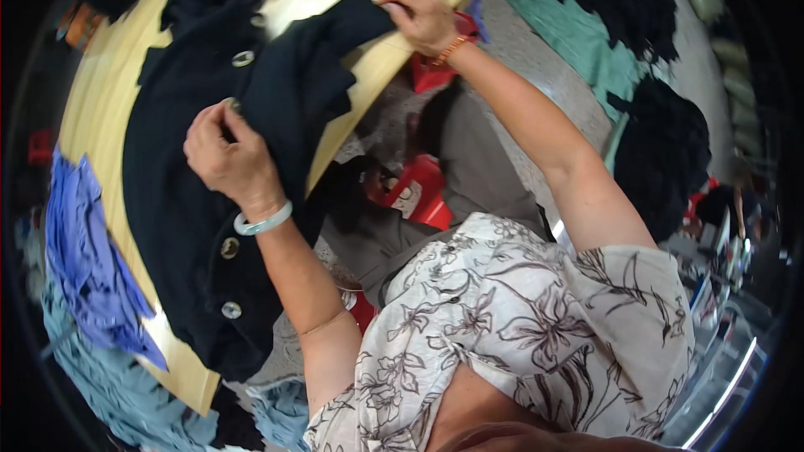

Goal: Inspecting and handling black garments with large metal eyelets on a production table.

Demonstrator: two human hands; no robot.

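On the surface (100, 92) | my left hand (230, 155) fingers pinch the garment (180, 201) by a button (233, 104) | my right hand (423, 12) fingers pinch its sleeve (352, 21)

Along your left edge of the pale wooden tabletop (88, 109) you have a heap of purple-blue cloth (84, 259), with light blue fabric (100, 377) piled below it. Under the tabletop stands a red plastic stool (419, 188). Farther off lie teal cloth (578, 33) and dark garment piles (662, 151).

Head camera looks steeply down, close over the wooden table (100, 100).
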